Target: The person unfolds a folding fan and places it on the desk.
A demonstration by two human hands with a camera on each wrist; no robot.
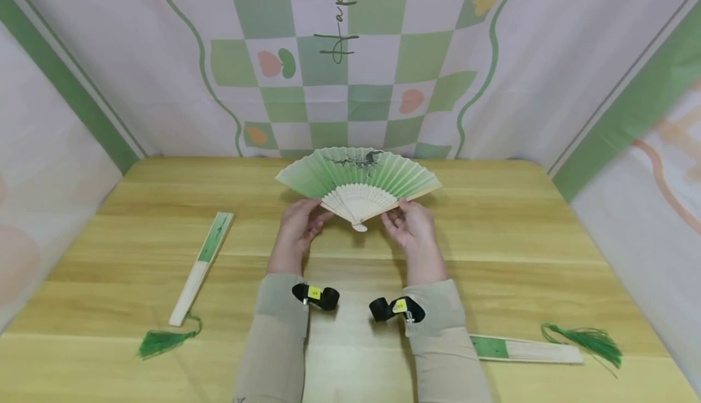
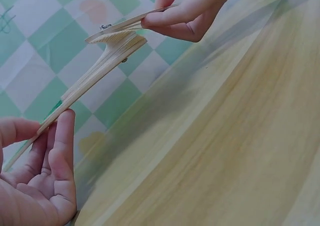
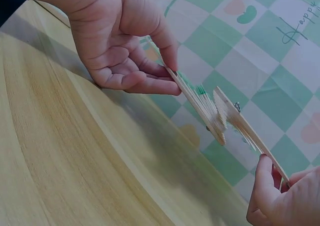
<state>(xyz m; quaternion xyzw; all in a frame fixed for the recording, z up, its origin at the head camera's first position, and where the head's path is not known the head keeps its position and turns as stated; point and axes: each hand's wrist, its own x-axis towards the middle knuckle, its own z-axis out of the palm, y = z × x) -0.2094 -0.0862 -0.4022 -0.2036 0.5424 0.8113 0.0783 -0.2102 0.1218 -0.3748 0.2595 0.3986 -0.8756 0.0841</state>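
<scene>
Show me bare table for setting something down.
A wide bare patch of table lies right of the right hand, behind the right folded fan. Another lies between the left folded fan and the left sleeve. It is crowded at the back middle, where the left hand and right hand hold the open fan, and front right, by the right tassel.

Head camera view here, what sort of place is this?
Probably an indoor tabletop work area, curtained off: a wood-grain table has patterned cloth hanging behind it and at both sides, and an open green fan is held above it.
</scene>
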